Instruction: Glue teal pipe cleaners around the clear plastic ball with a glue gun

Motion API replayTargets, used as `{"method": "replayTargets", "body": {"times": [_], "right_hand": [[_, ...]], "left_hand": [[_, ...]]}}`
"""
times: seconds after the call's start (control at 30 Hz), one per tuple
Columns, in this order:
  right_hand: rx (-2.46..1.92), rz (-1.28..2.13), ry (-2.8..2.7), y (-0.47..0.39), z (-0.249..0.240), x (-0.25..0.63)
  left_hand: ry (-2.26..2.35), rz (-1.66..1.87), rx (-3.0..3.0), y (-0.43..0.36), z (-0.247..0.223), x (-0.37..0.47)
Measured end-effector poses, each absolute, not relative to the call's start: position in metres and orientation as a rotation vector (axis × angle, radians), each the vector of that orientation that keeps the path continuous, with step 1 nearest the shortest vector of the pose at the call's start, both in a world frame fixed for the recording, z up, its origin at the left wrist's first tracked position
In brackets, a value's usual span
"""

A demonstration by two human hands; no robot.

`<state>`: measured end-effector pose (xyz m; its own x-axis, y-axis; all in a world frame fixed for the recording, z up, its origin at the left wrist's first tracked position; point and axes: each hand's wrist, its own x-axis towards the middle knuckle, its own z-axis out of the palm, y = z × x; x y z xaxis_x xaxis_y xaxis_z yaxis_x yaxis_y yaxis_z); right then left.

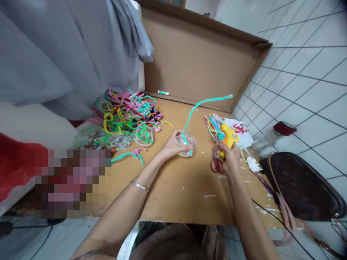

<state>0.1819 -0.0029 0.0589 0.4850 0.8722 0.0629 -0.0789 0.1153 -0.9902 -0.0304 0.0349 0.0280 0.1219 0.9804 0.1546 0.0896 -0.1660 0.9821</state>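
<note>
My left hand [173, 144] is closed around a clear, round plastic piece [193, 141] over the middle of the table. A teal pipe cleaner [196, 104] runs across that piece under my thumb, its long free end curving up and to the right. My right hand [230, 153] grips a yellow glue gun [229, 134] by its handle; part of the handle is hidden by my fingers. Red-handled scissors [216, 165] lie just left of my right hand. Behind the glue gun rests a bundle of colored pipe cleaners [211, 126].
A heap of colored pipe cleaners [127, 112] fills the back left. A glue stick [163, 92] lies by the upright cardboard panel [195, 57]. On the right are a jar with a red lid [284, 128], a brown bag [300, 187] and a black cord [282, 225].
</note>
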Motion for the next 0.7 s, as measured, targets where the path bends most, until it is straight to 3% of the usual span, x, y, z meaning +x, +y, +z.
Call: {"method": "replayTargets", "body": {"times": [0.13, 0.4, 0.7], "right_hand": [[-1.328, 0.935, -0.868, -0.019, 0.047, 0.162], [-1.819, 0.025, -1.498, -0.020, 0.069, 0.163], [-1.900, -0.217, -1.437, -0.027, 0.058, 0.170]], "left_hand": [[1.126, 1.163, 1.469, 0.038, 0.023, -0.032], [0.988, 1.055, 1.486, 0.030, 0.032, -0.034], [0.957, 0.929, 1.564, 0.023, 0.036, -0.030]]}}
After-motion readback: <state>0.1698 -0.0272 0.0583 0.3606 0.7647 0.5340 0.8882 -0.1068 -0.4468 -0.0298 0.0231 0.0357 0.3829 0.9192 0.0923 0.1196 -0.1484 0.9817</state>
